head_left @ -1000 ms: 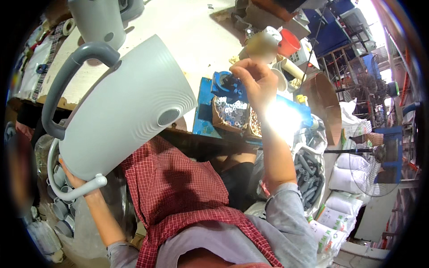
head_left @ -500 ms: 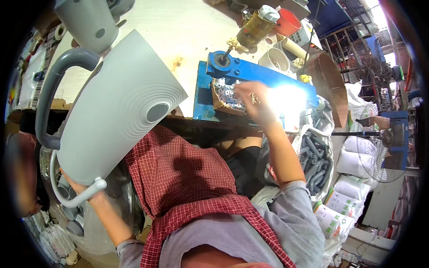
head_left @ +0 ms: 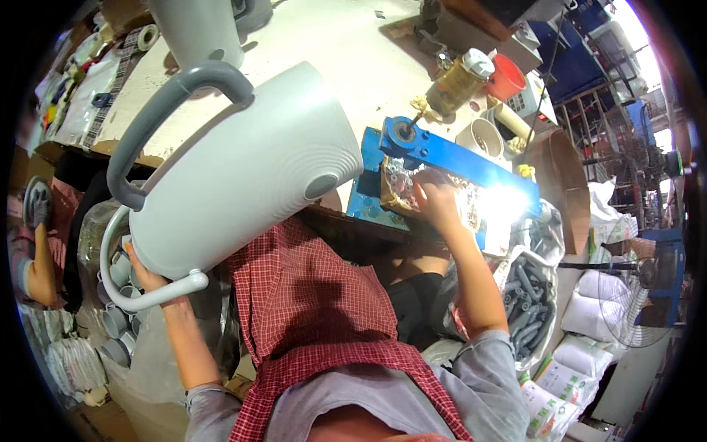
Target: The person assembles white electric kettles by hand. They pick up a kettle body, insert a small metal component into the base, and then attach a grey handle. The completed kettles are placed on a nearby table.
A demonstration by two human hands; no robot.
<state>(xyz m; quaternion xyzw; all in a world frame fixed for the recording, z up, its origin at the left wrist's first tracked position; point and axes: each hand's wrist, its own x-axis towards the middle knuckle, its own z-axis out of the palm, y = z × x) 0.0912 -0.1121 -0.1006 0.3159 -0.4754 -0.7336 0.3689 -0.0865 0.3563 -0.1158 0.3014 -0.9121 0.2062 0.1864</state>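
A large light grey plastic jug body (head_left: 250,169) lies tilted across the left, with a dark grey side handle (head_left: 140,140) and a white swing handle (head_left: 147,300) at its near end. My left hand (head_left: 149,278) is closed on that near end, its fingers partly hidden behind the jug. On the bench, my right hand (head_left: 440,202) dips into an open box (head_left: 394,193) of small metal washers and screws. Its fingers are bent in among the parts; whatever they pinch is hidden. The box sits beneath the arm of a blue metal fixture (head_left: 442,151).
A second grey jug body (head_left: 199,33) stands on the bench (head_left: 317,33). Beyond the fixture are an amber jar (head_left: 458,85), a red cup (head_left: 507,76) and a white cup (head_left: 479,138). A bag of grey handles (head_left: 526,295) is at right. A co-worker's gloved hand (head_left: 37,205) shows far left.
My right hand, blurred over the box before, is lower among the small parts now. The whole view has shifted, moving the jug and bench rightward in the picture. My left hand keeps its hold.
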